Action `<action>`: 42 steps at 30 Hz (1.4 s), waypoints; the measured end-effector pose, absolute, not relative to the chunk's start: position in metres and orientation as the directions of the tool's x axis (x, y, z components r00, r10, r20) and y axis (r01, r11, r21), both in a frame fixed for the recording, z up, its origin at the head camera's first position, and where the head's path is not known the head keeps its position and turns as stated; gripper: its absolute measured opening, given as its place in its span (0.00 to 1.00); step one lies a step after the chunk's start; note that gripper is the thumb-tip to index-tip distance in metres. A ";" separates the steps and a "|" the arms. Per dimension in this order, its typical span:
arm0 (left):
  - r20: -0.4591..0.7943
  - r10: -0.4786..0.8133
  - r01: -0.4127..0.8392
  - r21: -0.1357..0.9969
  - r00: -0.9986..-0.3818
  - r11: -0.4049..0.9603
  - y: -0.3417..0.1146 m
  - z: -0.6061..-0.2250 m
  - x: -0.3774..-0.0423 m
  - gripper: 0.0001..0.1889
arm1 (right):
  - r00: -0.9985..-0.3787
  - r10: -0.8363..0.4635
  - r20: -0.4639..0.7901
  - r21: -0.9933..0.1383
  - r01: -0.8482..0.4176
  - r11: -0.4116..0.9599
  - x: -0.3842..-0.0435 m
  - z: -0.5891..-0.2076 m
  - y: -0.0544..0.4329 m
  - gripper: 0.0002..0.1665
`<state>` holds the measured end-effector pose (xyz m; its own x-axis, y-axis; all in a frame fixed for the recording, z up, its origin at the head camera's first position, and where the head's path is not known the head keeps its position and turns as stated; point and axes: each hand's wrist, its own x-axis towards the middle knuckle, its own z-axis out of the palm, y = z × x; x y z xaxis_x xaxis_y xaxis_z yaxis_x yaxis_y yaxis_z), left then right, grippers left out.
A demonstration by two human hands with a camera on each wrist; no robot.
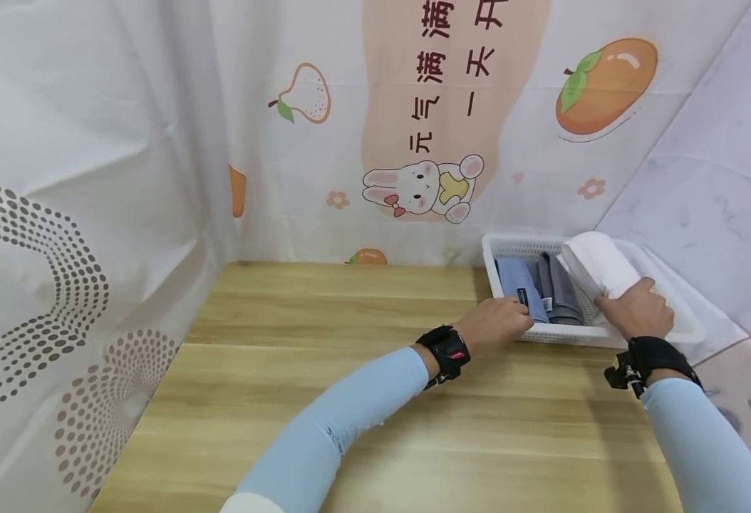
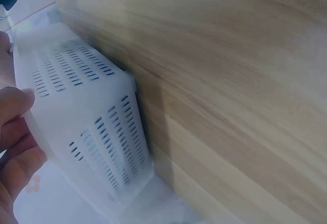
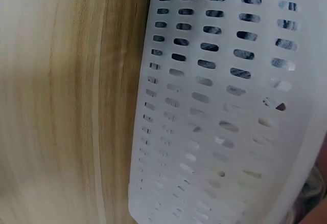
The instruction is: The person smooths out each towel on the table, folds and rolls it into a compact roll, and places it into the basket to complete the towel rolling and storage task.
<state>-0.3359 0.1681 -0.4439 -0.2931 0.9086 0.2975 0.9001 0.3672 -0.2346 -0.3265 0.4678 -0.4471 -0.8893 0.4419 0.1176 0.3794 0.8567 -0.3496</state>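
Observation:
A white perforated plastic basket stands at the back right of the wooden table. My left hand grips its front rim near the left corner; in the left wrist view the fingers curl over that rim. Inside, a blue folded cloth with a dark label lies at the left, beside a dark grey folded cloth. Further right, a thick white rolled towel leans up above the back rim. My right hand holds the near end of this towel, thumb on its left side.
The wooden table stretches left and forward of the basket. A printed curtain hangs right behind table and basket. White sheeting closes the left side, and a marbled sheet rises close along the basket's right.

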 end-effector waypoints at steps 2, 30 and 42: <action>0.298 0.907 0.898 -0.236 -0.297 0.372 0.168 -0.445 -0.335 0.12 | -0.887 0.448 0.109 -0.347 0.388 0.854 -0.327 -0.450 0.467 0.50; 0.308 0.896 0.899 -0.197 -0.321 0.390 0.167 -0.450 -0.343 0.13 | -0.884 0.422 -0.202 -0.226 0.462 0.858 -0.335 -0.440 0.466 0.65; 0.298 0.894 0.913 -0.131 -0.335 0.386 0.163 -0.451 -0.341 0.09 | -0.858 0.337 -0.387 -0.158 0.422 0.893 -0.337 -0.440 0.473 0.74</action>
